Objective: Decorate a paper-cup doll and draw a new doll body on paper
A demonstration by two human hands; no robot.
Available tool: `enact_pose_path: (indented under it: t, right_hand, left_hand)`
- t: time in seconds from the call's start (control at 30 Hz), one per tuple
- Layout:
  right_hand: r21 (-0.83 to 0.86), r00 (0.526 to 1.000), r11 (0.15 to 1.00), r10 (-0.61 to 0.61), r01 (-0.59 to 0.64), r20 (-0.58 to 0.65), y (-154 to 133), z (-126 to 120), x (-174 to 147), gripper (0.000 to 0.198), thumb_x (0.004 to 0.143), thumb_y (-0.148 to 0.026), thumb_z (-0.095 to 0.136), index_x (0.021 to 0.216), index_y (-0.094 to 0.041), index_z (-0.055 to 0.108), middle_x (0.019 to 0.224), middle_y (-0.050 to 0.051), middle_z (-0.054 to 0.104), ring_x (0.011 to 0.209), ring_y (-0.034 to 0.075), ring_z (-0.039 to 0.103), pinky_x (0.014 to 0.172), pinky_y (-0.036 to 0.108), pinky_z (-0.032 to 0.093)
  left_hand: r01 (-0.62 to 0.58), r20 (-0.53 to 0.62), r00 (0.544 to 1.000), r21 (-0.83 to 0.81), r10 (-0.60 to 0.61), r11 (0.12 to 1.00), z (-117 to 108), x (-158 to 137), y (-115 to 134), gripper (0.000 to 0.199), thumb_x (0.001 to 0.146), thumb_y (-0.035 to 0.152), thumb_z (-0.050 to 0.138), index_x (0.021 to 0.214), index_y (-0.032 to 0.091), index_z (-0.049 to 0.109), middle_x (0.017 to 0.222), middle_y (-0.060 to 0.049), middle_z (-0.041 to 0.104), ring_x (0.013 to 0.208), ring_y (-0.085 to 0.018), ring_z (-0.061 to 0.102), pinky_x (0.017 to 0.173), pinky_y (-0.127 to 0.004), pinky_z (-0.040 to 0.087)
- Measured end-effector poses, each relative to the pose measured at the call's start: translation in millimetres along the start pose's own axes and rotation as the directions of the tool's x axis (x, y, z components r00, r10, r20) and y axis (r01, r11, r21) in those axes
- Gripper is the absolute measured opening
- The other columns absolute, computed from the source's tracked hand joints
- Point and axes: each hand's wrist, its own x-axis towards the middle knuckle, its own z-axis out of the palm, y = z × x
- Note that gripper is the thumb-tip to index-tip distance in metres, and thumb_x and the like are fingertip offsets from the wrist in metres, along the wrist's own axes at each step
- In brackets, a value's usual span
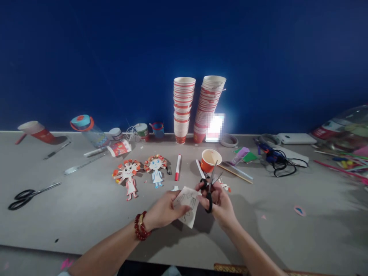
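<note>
My left hand [165, 211] pinches a piece of white paper [190, 219] with a figure drawn on it in dark lines. In my right hand [222, 207] are black-handled scissors [212, 180], blades parted and pointing up and away from me. The fingertips of my right hand reach the paper's upper right corner. Past my hands stands a cut-down orange paper cup [211, 161]. A red marker [178, 167] lies to its left. Farther left lie two paper dolls, one with red details [130, 180] and one with blue details [156, 172].
Two tall stacks of paper cups [184, 111] [207, 111] stand against the blue wall. A second pair of scissors [28, 196] lies far left. A clear bottle [93, 130], a purple glue stick [239, 156], a black cable [280, 160] and a tape roll [229, 140] are around.
</note>
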Motion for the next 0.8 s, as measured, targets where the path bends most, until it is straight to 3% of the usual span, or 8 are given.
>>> enact_pose_path:
  t: [0.1, 0.2, 0.33, 0.43, 0.5, 0.57, 0.67, 0.8]
  right_hand:
    - [-0.028, 1.0, 0.999, 0.02, -0.019, 0.017, 4, -2, 3, 0.04, 0.062, -0.025, 0.087, 0.085, -0.022, 0.054, 0.078, -0.001, 0.063, 0.063, 0.011, 0.051, 0.056, 0.021, 0.043]
    - [-0.036, 0.999, 0.998, 0.051, -0.051, 0.006, 5, -3, 4, 0.04, 0.06, -0.024, 0.086, 0.081, -0.022, 0.052, 0.074, -0.002, 0.061, 0.06, 0.011, 0.049, 0.053, 0.02, 0.042]
    - [-0.003, 0.996, 0.997, 0.078, -0.078, -0.041, 3, 0, 5, 0.044, 0.054, -0.025, 0.087, 0.077, -0.022, 0.05, 0.071, -0.003, 0.058, 0.062, 0.012, 0.051, 0.053, 0.02, 0.042]
    - [-0.007, 0.987, 0.999, 0.034, -0.035, -0.158, 4, 0, 4, 0.039, 0.056, -0.028, 0.085, 0.077, -0.021, 0.053, 0.072, -0.003, 0.058, 0.064, 0.012, 0.051, 0.054, 0.02, 0.041]
    - [-0.031, 0.973, 0.999, 0.008, -0.016, -0.23, 6, 0, 3, 0.036, 0.058, -0.029, 0.084, 0.08, -0.021, 0.056, 0.073, -0.002, 0.059, 0.065, 0.012, 0.05, 0.056, 0.021, 0.041]
    - [-0.044, 0.971, 0.999, -0.002, -0.009, -0.241, 7, 2, 1, 0.036, 0.058, -0.028, 0.084, 0.08, -0.021, 0.057, 0.074, -0.002, 0.059, 0.066, 0.013, 0.052, 0.058, 0.021, 0.043]
    - [-0.04, 0.982, 0.999, 0.013, -0.021, -0.191, 6, 7, -2, 0.039, 0.055, -0.027, 0.085, 0.077, -0.021, 0.054, 0.075, -0.002, 0.06, 0.066, 0.014, 0.054, 0.058, 0.022, 0.044]
    - [-0.025, 0.984, 0.998, 0.049, -0.054, -0.17, 7, 16, -6, 0.042, 0.055, -0.028, 0.086, 0.078, -0.022, 0.052, 0.076, -0.002, 0.059, 0.064, 0.013, 0.054, 0.056, 0.022, 0.045]
  left_hand:
    - [0.017, 0.038, 0.999, -0.021, -0.016, 1.0, -2, 1, 0, 0.026, 0.077, 0.033, 0.074, 0.094, 0.014, 0.073, 0.084, -0.003, 0.071, 0.075, -0.018, 0.062, 0.066, -0.024, 0.047]
    - [-0.004, -0.032, 0.999, -0.081, 0.001, 0.997, -10, 6, 0, 0.03, 0.073, 0.037, 0.079, 0.092, 0.016, 0.07, 0.087, -0.003, 0.069, 0.08, -0.019, 0.062, 0.071, -0.024, 0.047]
    - [-0.065, -0.172, 0.985, -0.217, 0.027, 0.974, -12, 9, -2, 0.058, 0.079, 0.063, 0.067, 0.118, 0.02, 0.059, 0.095, -0.006, 0.067, 0.078, -0.019, 0.064, 0.071, -0.028, 0.05]
    - [-0.206, -0.256, 0.96, -0.353, 0.118, 0.912, 1, 6, -5, 0.078, 0.076, 0.081, 0.054, 0.125, 0.02, 0.056, 0.105, -0.011, 0.067, 0.088, -0.024, 0.066, 0.075, -0.033, 0.052]
    - [-0.245, -0.216, 0.961, -0.373, 0.173, 0.895, 14, 3, -7, 0.076, 0.069, 0.075, 0.069, 0.118, 0.018, 0.063, 0.105, -0.012, 0.069, 0.092, -0.027, 0.066, 0.077, -0.034, 0.053]
    - [-0.178, -0.155, 0.978, -0.304, 0.136, 0.936, 23, 1, -10, 0.061, 0.072, 0.061, 0.077, 0.112, 0.017, 0.068, 0.097, -0.011, 0.072, 0.082, -0.024, 0.066, 0.072, -0.031, 0.053]
    - [-0.121, -0.197, 0.978, -0.231, 0.075, 0.966, 28, -1, -14, 0.042, 0.082, 0.054, 0.069, 0.096, 0.014, 0.073, 0.077, -0.008, 0.071, 0.063, -0.016, 0.061, 0.06, -0.027, 0.05]
    - [-0.145, -0.269, 0.96, -0.215, 0.084, 0.966, 26, 0, -13, 0.044, 0.087, 0.056, 0.061, 0.071, 0.015, 0.069, 0.064, -0.004, 0.066, 0.061, -0.016, 0.06, 0.062, -0.027, 0.05]
